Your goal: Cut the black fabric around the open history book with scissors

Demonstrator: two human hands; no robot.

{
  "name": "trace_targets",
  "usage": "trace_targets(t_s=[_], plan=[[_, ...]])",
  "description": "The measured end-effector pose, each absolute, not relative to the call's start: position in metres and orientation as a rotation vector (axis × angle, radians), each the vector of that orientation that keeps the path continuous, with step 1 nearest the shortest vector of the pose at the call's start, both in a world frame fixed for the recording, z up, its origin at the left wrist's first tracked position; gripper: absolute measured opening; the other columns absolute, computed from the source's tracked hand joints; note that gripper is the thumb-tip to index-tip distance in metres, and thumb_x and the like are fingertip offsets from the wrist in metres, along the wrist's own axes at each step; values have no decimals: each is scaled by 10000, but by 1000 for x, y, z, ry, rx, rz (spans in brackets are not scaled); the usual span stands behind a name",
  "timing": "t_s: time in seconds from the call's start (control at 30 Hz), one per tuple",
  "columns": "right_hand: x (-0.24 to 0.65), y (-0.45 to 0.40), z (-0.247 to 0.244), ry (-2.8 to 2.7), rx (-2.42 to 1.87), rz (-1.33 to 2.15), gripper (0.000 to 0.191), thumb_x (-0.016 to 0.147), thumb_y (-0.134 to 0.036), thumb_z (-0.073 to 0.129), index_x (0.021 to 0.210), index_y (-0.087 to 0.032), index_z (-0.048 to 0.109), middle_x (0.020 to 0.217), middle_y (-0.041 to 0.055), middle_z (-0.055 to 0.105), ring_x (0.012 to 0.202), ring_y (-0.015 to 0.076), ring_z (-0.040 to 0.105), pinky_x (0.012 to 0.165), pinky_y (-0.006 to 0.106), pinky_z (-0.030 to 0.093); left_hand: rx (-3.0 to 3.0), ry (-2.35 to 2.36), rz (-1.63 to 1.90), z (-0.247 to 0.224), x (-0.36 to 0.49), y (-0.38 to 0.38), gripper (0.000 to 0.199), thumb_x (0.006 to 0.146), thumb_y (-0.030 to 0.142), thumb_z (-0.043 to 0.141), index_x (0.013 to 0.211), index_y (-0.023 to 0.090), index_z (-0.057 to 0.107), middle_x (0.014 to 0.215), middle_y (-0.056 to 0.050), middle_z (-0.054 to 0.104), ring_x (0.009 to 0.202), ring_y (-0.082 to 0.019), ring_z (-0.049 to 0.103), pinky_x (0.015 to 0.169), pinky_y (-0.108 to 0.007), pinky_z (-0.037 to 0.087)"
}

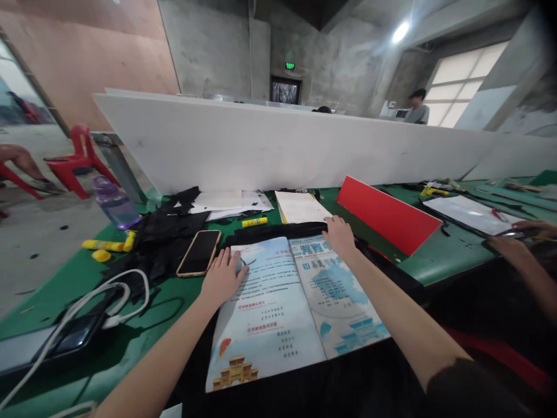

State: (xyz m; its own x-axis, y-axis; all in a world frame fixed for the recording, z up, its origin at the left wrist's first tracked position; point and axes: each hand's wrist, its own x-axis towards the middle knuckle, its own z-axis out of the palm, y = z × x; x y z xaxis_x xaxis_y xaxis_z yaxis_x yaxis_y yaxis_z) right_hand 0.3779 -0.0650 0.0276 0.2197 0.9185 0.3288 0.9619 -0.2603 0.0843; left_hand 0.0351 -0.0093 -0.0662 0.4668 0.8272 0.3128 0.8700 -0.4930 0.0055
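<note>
A booklet [265,342] lies open in front of me on black material, with printed text on its left page and blue artwork on the right. My left hand [224,276] rests flat on the upper left edge of the left page, fingers spread. Over the top edge of the right page, my right hand [342,237] lies with its fingers stretched forward. Neither hand grips anything that I can see. A phone [199,253] with a dark screen is just left of my left hand. Behind the booklet is a yellow glue stick [255,222].
Black scraps [163,232], a purple water bottle [115,200] and a white cable [126,290] occupy the green table's left side. A folded red board [387,215] stands right of my right hand. Another person's hand [513,249] is at far right. A white partition [282,145] runs behind.
</note>
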Motion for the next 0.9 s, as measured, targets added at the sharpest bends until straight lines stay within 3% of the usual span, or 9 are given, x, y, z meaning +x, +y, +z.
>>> trace_targets(t_s=[0.13, 0.23, 0.53, 0.67, 0.77, 0.83, 0.9], plan=[[408, -47, 30, -1641, -2539, -411, 196, 839, -143, 514, 968, -68, 641, 954, 195, 645, 956, 290, 606, 836, 392, 418, -2534, -1494, -397, -65, 37, -11, 602, 915, 491, 353, 1363, 93, 413, 1440, -216, 365, 1346, -322, 311, 1064, -449, 298], [418, -37, 31, -1546, -2616, -399, 172, 836, -118, 490, 814, -94, 659, 808, 165, 663, 841, 263, 651, 800, 367, 431, -2534, -1494, -384, -64, 36, -13, 642, 913, 544, 338, 1369, 98, 411, 1440, -223, 362, 1352, -323, 300, 1070, -442, 290], [404, -19, 27, -1518, -2501, -591, 309, 875, -42, 304, 1043, -90, 558, 894, 172, 651, 843, 251, 640, 711, 322, 465, -2503, -1545, -339, -63, 32, -16, 686, 884, 609, 339, 1293, 77, 483, 1373, -265, 428, 1344, -347, 304, 1057, -451, 298], [408, -22, 16, -1691, -2356, -636, 351, 892, -58, 284, 1153, -111, 513, 1086, 175, 612, 1042, 250, 556, 812, 324, 450, -2499, -1527, -363, -63, 32, -17, 674, 880, 607, 347, 1274, 80, 492, 1354, -259, 451, 1341, -357, 307, 1051, -454, 304], [417, -30, 7, -1818, -2260, -642, 375, 911, -157, 344, 1270, -120, 450, 1236, 166, 552, 1203, 273, 435, 963, 399, 373, -2506, -1523, -368, -64, 31, -15, 680, 877, 610, 349, 1276, 79, 492, 1352, -260, 455, 1339, -364, 307, 1050, -460, 302], [423, -36, 3, -1890, -2221, -634, 479, 903, -243, 413, 1364, -126, 360, 1300, 157, 515, 1252, 288, 384, 1033, 455, 293, -2506, -1528, -378, -66, 30, -12, 707, 864, 622, 365, 1300, 76, 471, 1366, -262, 438, 1338, -368, 307, 1052, -463, 298], [423, -42, 1, -1948, -2177, -591, 608, 893, -302, 441, 1435, -110, 244, 1286, 170, 525, 1231, 302, 410, 1031, 468, 287, -2495, -1537, -392, -68, 30, -8, 765, 851, 640, 371, 1342, 56, 424, 1389, -274, 403, 1337, -368, 309, 1055, -454, 297]])
